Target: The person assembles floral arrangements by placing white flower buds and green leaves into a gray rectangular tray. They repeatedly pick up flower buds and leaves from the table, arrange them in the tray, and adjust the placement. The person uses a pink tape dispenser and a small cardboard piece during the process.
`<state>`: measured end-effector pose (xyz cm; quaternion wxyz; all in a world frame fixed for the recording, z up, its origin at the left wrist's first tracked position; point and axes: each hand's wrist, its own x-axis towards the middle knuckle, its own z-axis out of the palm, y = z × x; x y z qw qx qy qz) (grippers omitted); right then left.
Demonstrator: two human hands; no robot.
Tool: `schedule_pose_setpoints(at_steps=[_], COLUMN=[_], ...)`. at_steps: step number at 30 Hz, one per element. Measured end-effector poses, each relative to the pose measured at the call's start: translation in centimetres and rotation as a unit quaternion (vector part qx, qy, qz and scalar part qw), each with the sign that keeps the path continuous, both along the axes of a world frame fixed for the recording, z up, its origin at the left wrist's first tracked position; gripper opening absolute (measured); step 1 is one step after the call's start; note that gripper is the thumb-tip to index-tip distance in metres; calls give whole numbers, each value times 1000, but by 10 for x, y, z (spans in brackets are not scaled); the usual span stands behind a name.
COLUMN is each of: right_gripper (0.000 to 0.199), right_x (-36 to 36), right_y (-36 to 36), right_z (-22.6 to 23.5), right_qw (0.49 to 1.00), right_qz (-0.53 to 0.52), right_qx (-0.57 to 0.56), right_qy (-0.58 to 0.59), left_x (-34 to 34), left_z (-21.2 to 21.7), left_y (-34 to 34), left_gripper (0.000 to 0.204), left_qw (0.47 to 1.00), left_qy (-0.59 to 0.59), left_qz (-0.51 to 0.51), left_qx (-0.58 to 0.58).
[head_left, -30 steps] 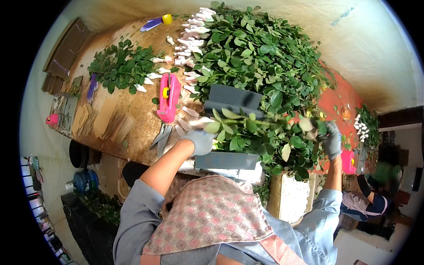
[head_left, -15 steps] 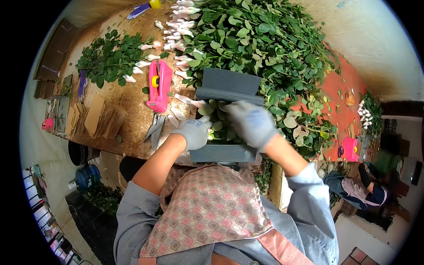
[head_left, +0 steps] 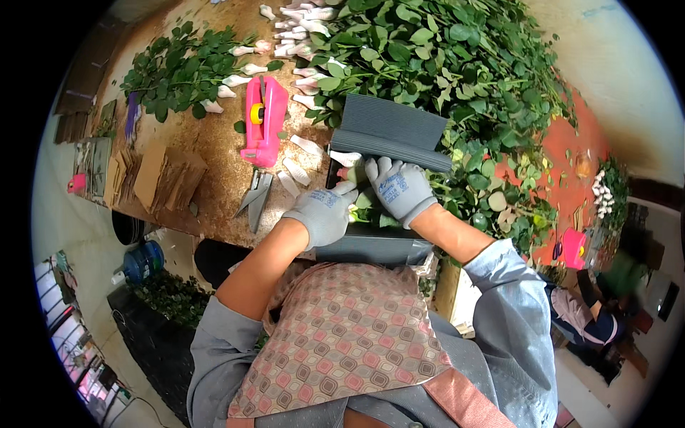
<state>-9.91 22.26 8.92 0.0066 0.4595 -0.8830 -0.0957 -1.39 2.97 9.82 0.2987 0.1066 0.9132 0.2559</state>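
Observation:
My left hand (head_left: 321,212), in a grey glove, is closed at the heads of a few roses, with a pale pink-green bud (head_left: 347,173) showing by its fingertips. Just right of it my right hand (head_left: 401,191), gloved too, lies with fingers extended over the leafy stems. Both hands are inside a dark ribbed sheet (head_left: 392,120), whose far part is folded back and whose near part (head_left: 371,250) lies by my apron. A white-netted rose bud (head_left: 345,159) rests at the sheet's left edge. What is under my right palm is hidden.
A pink tape dispenser (head_left: 264,125) and metal shears (head_left: 255,200) lie to the left. Netted buds and a big pile of leafy stems (head_left: 457,64) fill the far side. Cardboard pieces (head_left: 168,178) stand at the left; another person (head_left: 581,307) is at the far right.
My right hand, blurred before, has come down and left onto the stems, its fingers now spread. My left hand remains at the rose heads. The whole view has shifted slightly.

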Motion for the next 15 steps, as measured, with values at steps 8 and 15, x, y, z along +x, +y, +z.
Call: schedule_pose_setpoints(at_steps=[8, 15], right_gripper=[33, 22], right_x=[16, -12], right_y=[-17, -7], right_z=[19, -22], right_qw=[996, 995], right_qz=[-15, 56], right_qx=[84, -85], right_qy=[5, 18], left_x=[-17, -26], left_z=[21, 21], left_y=[1, -7], left_gripper=[41, 31], left_qw=[997, 990], left_qy=[-71, 139], left_qz=[-15, 21], left_qx=[-35, 16])
